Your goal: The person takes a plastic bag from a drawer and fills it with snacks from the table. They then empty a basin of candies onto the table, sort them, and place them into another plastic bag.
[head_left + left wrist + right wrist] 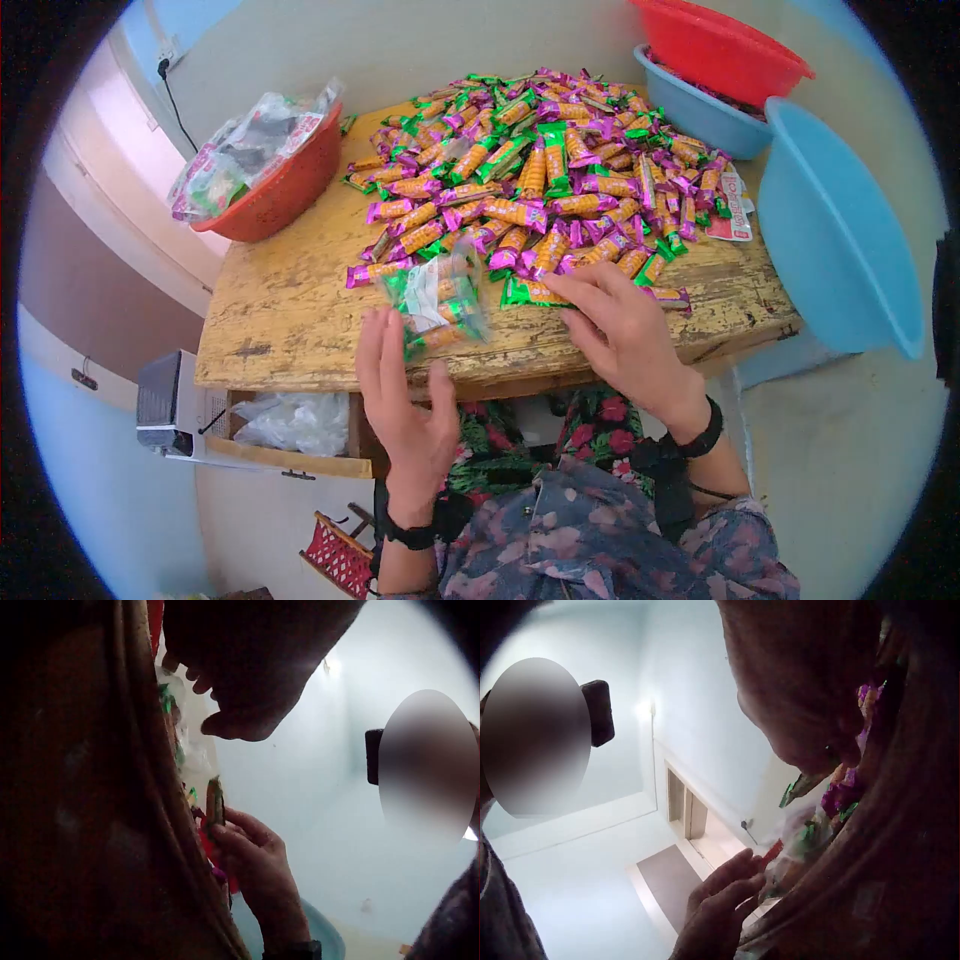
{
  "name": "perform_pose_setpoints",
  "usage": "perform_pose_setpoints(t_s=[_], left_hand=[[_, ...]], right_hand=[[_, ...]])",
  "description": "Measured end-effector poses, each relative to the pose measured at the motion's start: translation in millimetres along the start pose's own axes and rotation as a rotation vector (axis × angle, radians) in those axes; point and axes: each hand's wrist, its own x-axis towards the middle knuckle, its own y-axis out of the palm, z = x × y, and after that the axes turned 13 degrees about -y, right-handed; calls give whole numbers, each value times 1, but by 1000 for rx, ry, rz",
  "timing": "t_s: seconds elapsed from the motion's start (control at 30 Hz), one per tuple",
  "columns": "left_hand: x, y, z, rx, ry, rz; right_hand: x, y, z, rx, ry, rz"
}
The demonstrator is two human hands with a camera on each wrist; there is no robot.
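Note:
Near the table's front edge a clear plastic bag (440, 300) with several green-ended packets lies left of centre. My left hand (408, 410) is beside its lower left side, fingers extended and thumb apart, holding nothing. Just right of the bag, my right hand (630, 335) pinches a green-wrapped packet (530, 292) at the front of the pile. In the left wrist view that packet (215, 801) stands up between thumb and fingers of the right hand (259, 859). A large heap of purple and green wrapped packets (540, 180) spreads behind both hands.
A red basket (285, 190) with plastic bags stands at the back left. Red (730, 45) and blue basins (840, 230) are at the right. Below the worn yellow table (270, 320), an open drawer (295, 462) holds clear bags. A red and white wrapper (732, 210) lies right of the heap.

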Motion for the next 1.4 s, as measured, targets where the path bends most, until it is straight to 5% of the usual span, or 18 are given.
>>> perform_pose_setpoints(t_s=[0.77, 1.23, 1.4], left_hand=[[-2, 24, -38, -198, -146, -31], [-3, 19, -14, -155, -241, 8], [-10, 28, -29, -229, -134, 8]], right_hand=[[9, 34, 11, 240, -83, -39], [5, 30, 17, 227, -25, -32], [5, 43, 20, 308, -54, 14]])
